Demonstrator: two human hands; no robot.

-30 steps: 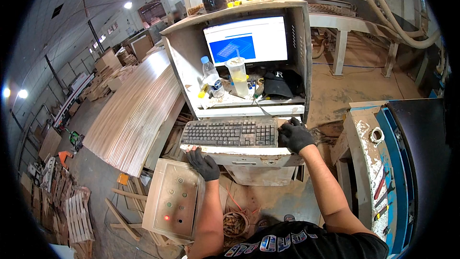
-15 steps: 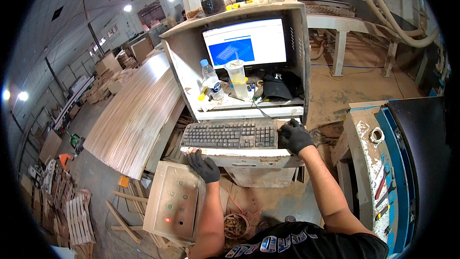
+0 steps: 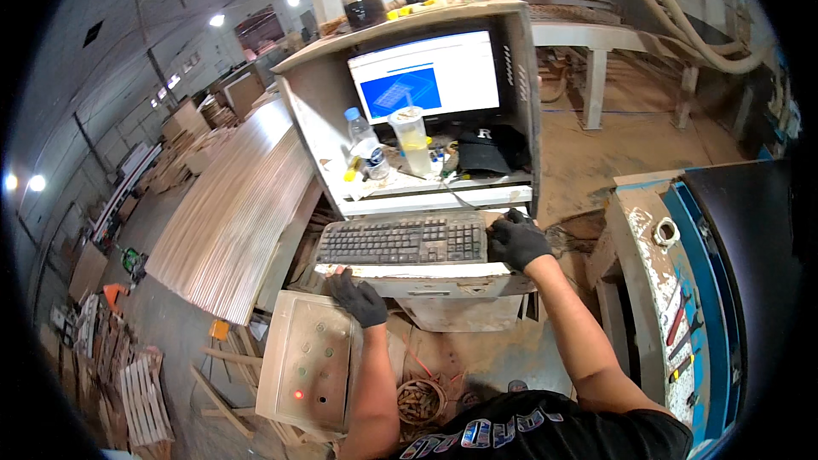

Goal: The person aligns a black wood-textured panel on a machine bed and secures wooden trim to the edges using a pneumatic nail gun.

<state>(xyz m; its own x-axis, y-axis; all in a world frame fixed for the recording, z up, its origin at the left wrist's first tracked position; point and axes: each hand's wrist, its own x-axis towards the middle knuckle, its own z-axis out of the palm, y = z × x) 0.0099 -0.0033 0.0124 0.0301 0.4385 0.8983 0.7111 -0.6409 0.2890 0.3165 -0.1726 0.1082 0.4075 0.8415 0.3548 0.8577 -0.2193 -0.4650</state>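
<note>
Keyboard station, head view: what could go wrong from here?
1. The clear cup of pale drink and the water bottle stand on the shelf just above the keyboard; a knock could spill liquid onto it.
2. The left hand rests at the tray's front edge, close above the control box with its lit red lamp; a slip might hit a button.
3. The right hand wears a thick glove, so presses may be imprecise.

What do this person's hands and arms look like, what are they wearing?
Both the left hand and right hand wear dark grey-black work gloves that end at the wrist. The forearms are bare, with no long sleeves. A black shirt with pale lettering shows at the lower edge.
</note>
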